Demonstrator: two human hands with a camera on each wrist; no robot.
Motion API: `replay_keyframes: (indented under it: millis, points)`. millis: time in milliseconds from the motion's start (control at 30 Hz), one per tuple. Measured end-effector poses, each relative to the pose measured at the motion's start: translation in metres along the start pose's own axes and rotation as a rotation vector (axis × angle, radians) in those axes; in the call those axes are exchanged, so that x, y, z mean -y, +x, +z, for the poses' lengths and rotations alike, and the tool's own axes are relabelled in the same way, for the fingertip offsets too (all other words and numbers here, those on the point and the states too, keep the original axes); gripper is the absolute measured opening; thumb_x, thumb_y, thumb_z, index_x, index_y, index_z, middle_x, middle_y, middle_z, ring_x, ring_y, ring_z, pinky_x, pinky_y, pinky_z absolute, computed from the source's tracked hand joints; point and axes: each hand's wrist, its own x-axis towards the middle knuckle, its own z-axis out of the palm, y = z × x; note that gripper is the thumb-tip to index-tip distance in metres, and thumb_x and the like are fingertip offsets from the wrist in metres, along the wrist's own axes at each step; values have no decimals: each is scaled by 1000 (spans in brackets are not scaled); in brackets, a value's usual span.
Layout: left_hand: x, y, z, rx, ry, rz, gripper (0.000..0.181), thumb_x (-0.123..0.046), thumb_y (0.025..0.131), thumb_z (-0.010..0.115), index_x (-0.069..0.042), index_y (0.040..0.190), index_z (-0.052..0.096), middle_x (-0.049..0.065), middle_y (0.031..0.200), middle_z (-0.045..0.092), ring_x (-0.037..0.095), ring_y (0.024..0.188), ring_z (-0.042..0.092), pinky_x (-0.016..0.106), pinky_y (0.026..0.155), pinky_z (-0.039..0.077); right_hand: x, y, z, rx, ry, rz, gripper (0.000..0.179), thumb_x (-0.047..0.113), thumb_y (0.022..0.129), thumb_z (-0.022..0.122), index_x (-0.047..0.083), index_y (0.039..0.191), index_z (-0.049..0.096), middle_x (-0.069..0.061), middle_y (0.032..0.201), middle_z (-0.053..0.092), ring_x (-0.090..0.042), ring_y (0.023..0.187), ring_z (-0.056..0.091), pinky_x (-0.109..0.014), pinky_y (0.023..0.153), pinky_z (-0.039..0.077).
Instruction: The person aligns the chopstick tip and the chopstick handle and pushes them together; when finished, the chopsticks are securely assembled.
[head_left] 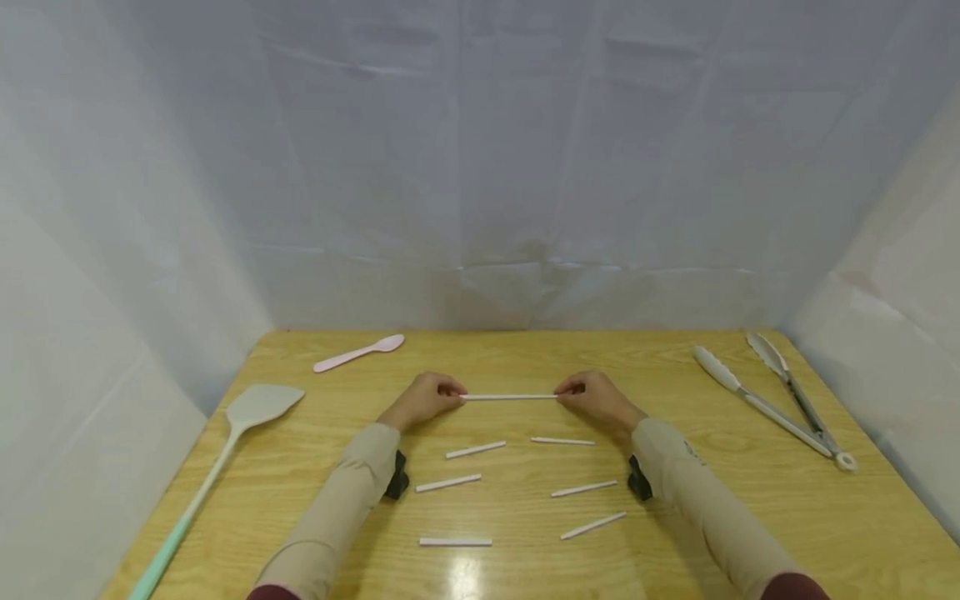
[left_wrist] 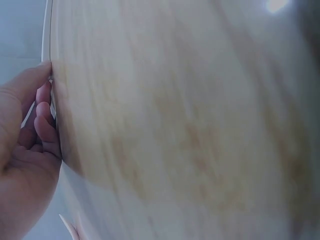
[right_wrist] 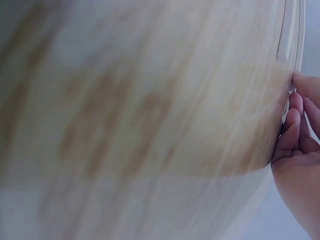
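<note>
White and slender, one long straight stick [head_left: 510, 397] runs crosswise between two bare hands over the far part of a yellowish wooden table [head_left: 510, 354]; whether it touches the wood is unclear. The left hand [head_left: 424, 397] pinches its left end, the right hand [head_left: 599, 402] its right. The step in hand seems to be holding it straight; shifting it would call for both hands together. Beyond it, open room reaches the far edge, with a pink spoon [head_left: 360, 354] to the left and grey-and-white tongs [head_left: 780, 419] to the right. Nearer, six shorter white sticks [head_left: 448, 482] limit sliding; a pale, green-handled spatula [head_left: 258, 406] lies near the left edge.
</note>
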Motion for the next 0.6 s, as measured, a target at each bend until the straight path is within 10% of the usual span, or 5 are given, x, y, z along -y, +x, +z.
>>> replay_keyframes:
  millis: [600]
  points:
    - [0, -4, 1, -12, -48, -16, 19, -10, 90, 65, 2, 104, 69, 8, 91, 67, 14, 83, 59, 29, 77, 48, 6, -3, -4, 0, -3, 27, 16, 10, 89, 66, -1, 99, 71, -10, 92, 68, -14, 82, 58, -30, 75, 48]
